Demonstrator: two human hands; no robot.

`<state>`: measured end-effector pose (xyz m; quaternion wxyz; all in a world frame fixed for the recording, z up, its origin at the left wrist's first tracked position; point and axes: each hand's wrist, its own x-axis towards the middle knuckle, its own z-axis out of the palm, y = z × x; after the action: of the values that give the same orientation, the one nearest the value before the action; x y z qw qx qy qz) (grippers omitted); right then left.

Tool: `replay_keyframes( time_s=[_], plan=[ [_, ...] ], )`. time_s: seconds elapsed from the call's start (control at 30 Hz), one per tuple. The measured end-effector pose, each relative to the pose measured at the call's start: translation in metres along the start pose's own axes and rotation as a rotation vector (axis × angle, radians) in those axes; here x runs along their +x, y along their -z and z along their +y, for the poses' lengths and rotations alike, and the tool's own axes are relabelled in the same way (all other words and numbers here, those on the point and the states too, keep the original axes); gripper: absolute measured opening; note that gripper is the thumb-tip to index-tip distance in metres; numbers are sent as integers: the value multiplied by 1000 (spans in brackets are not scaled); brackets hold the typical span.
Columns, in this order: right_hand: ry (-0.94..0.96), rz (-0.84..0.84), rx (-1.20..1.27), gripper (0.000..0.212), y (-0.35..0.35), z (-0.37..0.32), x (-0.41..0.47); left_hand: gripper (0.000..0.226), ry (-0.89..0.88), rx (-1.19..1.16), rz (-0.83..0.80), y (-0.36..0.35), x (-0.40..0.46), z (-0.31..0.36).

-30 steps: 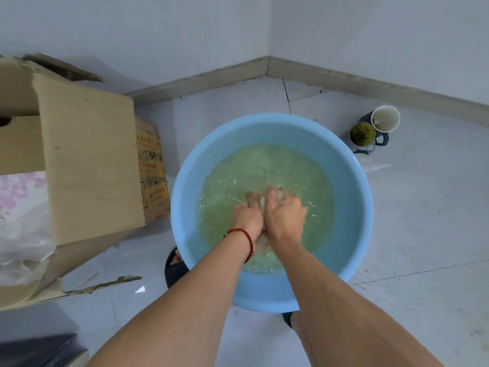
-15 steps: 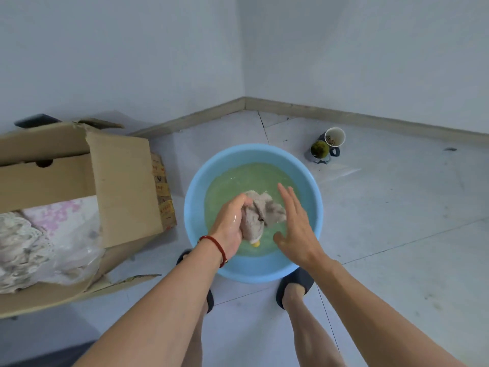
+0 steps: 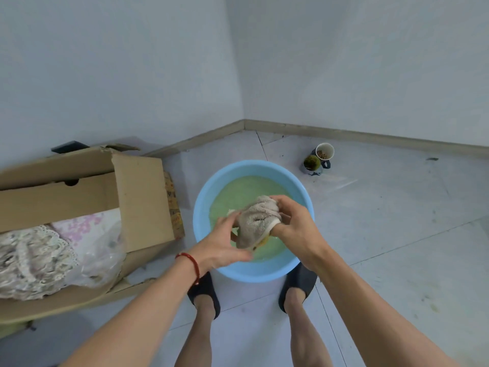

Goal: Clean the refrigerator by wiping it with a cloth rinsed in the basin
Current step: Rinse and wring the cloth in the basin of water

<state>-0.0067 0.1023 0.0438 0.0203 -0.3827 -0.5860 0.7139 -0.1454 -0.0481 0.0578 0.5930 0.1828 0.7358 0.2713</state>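
A light blue basin [image 3: 205, 202] of greenish water stands on the floor in front of my feet. Above it I hold a wet grey-beige cloth [image 3: 258, 219], bunched up, with a bit of yellow showing under its lower edge. My left hand [image 3: 225, 245] grips the cloth's lower left part from below. My right hand [image 3: 293, 223] curls over the cloth's right side, fingers wrapped across its top. The refrigerator is not in view.
An open cardboard box [image 3: 140, 197] with lace fabric and a plastic bag lies on the left, close to the basin. Two cups [image 3: 318, 158] stand on the tiled floor near the corner, right of the basin. My slippered feet [image 3: 205, 292] flank the basin's near rim.
The cloth came out of the water and both hands now hold it above the basin. My right hand, open half a second ago, closed over it. The view rose as I stood up.
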Motion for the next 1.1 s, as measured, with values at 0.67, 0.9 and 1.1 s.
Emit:
replay_keyframes(
  time_s=[0.67, 0.9, 1.1],
  plan=[
    [-434, -649, 53, 34, -12, -12, 2, 33, -740, 1282, 10, 25, 33, 43],
    [-25, -347, -1052, 16, -28, -1, 24, 22, -90, 1084, 40, -3, 49, 40],
    [444, -263, -1404, 23, -27, 24, 24, 19, 448, 317, -452, 9, 60, 26]
  ],
)
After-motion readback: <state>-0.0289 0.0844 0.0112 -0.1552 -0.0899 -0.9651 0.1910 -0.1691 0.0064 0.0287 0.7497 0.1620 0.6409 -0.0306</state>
